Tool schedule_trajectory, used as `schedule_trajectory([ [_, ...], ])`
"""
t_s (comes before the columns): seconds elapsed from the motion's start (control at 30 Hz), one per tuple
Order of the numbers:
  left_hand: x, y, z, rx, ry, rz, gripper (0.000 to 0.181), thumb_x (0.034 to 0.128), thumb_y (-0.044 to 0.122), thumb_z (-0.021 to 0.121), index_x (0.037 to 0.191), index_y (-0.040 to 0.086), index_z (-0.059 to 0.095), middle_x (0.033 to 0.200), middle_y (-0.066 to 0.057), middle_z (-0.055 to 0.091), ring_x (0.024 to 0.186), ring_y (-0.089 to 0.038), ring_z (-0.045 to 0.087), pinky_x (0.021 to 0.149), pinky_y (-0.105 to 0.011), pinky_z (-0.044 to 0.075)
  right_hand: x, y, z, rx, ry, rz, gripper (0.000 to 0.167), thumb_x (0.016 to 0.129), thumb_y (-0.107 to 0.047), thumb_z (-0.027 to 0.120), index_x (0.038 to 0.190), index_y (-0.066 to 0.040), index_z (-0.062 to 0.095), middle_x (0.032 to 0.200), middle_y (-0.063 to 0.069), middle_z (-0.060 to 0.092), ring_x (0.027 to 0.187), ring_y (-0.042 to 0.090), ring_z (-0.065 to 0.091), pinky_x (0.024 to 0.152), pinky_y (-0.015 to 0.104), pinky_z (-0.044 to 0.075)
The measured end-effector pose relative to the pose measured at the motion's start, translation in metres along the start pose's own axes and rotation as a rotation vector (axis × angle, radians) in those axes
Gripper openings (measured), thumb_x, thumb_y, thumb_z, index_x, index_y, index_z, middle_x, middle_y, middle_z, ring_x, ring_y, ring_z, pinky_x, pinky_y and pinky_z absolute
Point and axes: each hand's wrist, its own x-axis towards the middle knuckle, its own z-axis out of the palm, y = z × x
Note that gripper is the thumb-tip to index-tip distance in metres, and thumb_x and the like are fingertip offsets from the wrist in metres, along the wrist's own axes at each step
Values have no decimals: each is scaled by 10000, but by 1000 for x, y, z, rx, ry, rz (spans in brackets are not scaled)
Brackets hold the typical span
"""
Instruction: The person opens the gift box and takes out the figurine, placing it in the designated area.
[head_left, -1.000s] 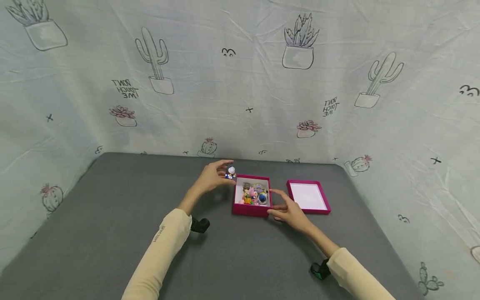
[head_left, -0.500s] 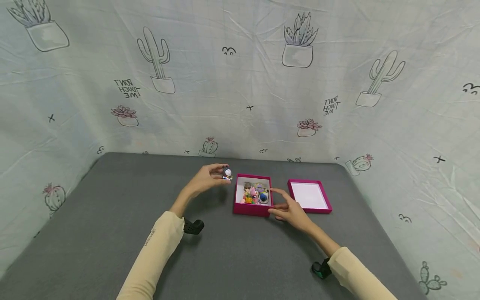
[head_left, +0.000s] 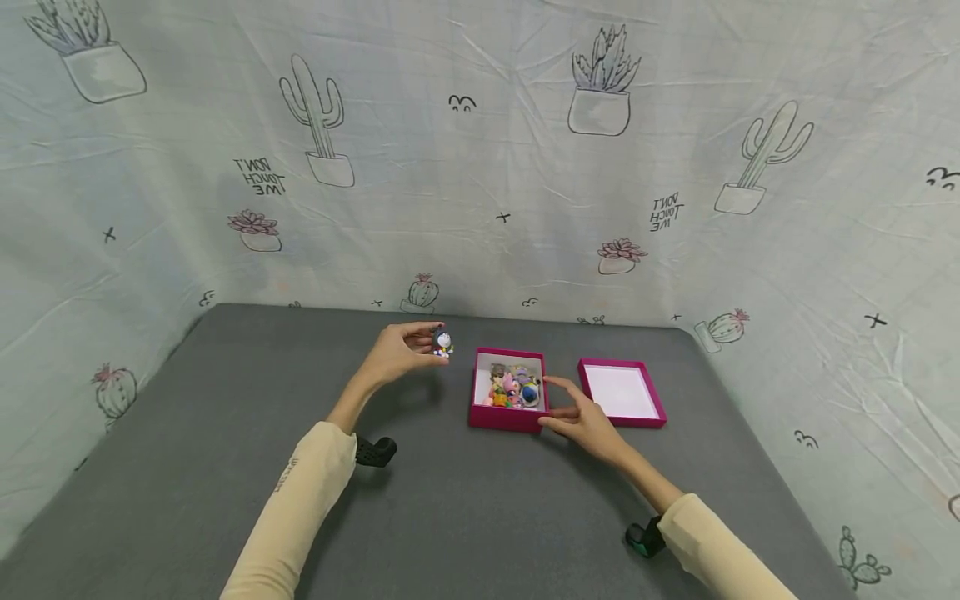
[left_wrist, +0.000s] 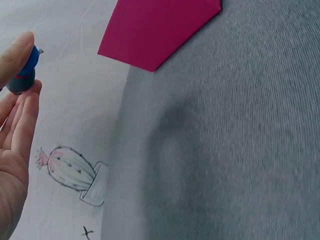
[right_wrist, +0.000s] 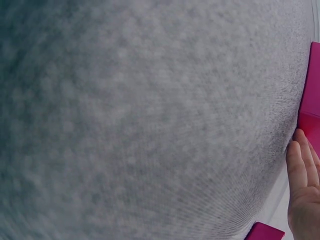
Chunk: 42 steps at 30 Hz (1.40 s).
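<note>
My left hand (head_left: 392,354) pinches a small blue-and-white figurine (head_left: 442,340) between thumb and fingers, above the table and left of the open pink box (head_left: 504,418). Several small colourful figures (head_left: 510,388) lie in that box. In the left wrist view the hand (left_wrist: 16,135) holds the figurine (left_wrist: 25,75) at the left edge, with the box (left_wrist: 160,30) above. Resting at the box's right side, my right hand (head_left: 590,427) has its thumb by the front corner. The right wrist view shows its fingers straight (right_wrist: 297,167) against the pink wall (right_wrist: 311,90).
The pink lid (head_left: 618,392), white inside up, lies right of the box, close to the right hand. Grey cloth (head_left: 465,517) covers the table. A pale curtain (head_left: 510,167) printed with cacti hangs behind it. Black straps with devices (head_left: 377,452) are on both wrists.
My left hand has moved left, away from the box, with the figurine still in its fingers. The right hand has stayed against the box.
</note>
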Motion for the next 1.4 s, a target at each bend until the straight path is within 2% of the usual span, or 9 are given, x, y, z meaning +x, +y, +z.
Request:
schedule_trajectory([
  [0.2,-3,-4,-11,-46,-23,4,661,699,139,866,1297,50,598,1232,-172,622,1100,-279,618,882,-338,513,1,0,-1,-12,1,-2,657,892,-193,696,1454,-126,363,1144,254,633,961,269,683,775,365,555],
  [0.47,-13,-10,-24,47,-21,-27,677,717,222,859,1310,46,584,1208,-165,635,1071,-266,629,865,-354,521,2,4,-1,-16,1,-12,650,895,-195,692,1451,-123,363,1124,253,643,954,254,686,769,344,556],
  [0.73,-23,-14,-33,65,-16,-59,704,721,244,856,1328,40,564,1222,-179,620,1083,-276,622,875,-361,517,2,4,0,-8,-1,-8,653,891,-201,696,1450,-130,365,1175,261,616,968,265,681,767,332,555],
  [0.83,-26,-16,-35,63,-27,-83,707,726,215,852,1342,46,549,1239,-201,596,1071,-284,625,864,-378,521,1,4,1,-7,-1,-3,654,889,-201,697,1449,-136,365,1194,263,605,969,266,681,769,339,556],
  [1.0,-31,-20,-40,54,-27,-88,717,737,164,842,1360,16,519,1260,-243,563,1049,-297,636,847,-371,528,0,2,1,-9,-1,0,662,887,-190,699,1453,-131,360,1181,262,614,960,266,684,766,346,557],
  [1.07,-32,-22,-42,58,-21,-80,712,739,161,841,1358,13,520,1256,-248,564,1040,-296,641,846,-365,529,0,0,1,-6,1,-6,667,888,-163,696,1456,-102,352,1169,272,617,957,284,683,763,359,558],
  [1.27,-35,-26,-47,57,-21,-80,719,748,167,835,1368,10,506,1264,-250,557,1063,-313,625,848,-379,527,-3,-31,-3,-10,-10,-7,645,881,-45,683,1429,20,350,1169,317,599,960,366,668,769,380,556],
  [1.4,-38,-30,-49,39,-19,-94,715,756,181,831,1371,16,504,1258,-237,560,1081,-312,610,838,-346,527,-3,-37,-4,-9,-18,3,645,883,-49,681,1431,21,348,1179,315,595,966,364,667,778,380,554],
])
